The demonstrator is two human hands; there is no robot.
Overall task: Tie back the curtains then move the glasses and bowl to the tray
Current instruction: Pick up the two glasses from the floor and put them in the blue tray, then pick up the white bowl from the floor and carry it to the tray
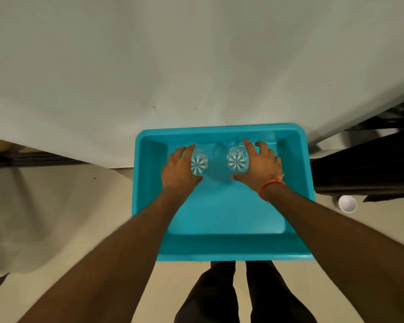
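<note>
A turquoise plastic tray [219, 245] lies below me, its far end against a white table. My left hand [179, 170] grips a clear cut glass [200, 162] inside the tray's far half. My right hand [259, 165] grips a second clear glass [237, 158] beside it. Both glasses are upright and seen from above, showing star-patterned bases. Between them, further back, a faint third clear item [219, 149] shows; I cannot tell what it is. A white bowl [347, 203] sits at the right, outside the tray.
The white tabletop [196, 78] fills the upper view. Dark furniture [364, 164] stands to the right of the tray. Pale fabric [33, 217] hangs at the left over a beige tiled floor. My legs [238, 294] show beneath the tray's near edge.
</note>
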